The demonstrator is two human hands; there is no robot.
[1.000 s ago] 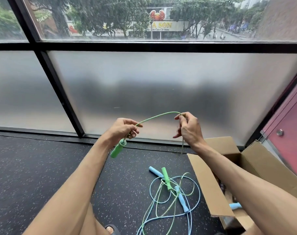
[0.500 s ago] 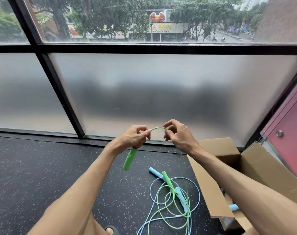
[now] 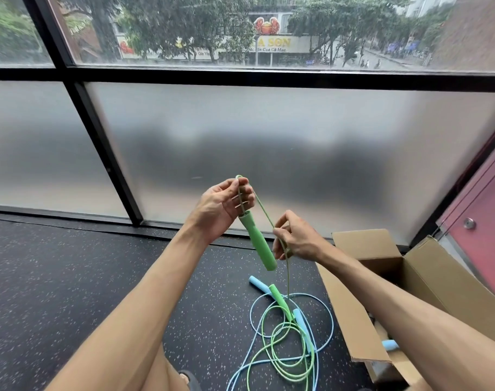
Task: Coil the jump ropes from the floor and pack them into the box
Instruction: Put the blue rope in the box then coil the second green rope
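We noted left hand [image 3: 222,206] gripping green rope [image 3: 264,211] above handle [image 3: 258,242], right hand [image 3: 294,238] pinching it lower. Rest lay on floor [image 3: 71,277], looped through blue rope [image 3: 258,284] beside box [image 3: 350,320]. We judged pulling would snag both.

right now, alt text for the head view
Two bare hands coil a green rope over a dark floor: the left hand holds a loop with the handle dangling, the right hand pinches the rope. More green and blue rope lies below, beside an open box.
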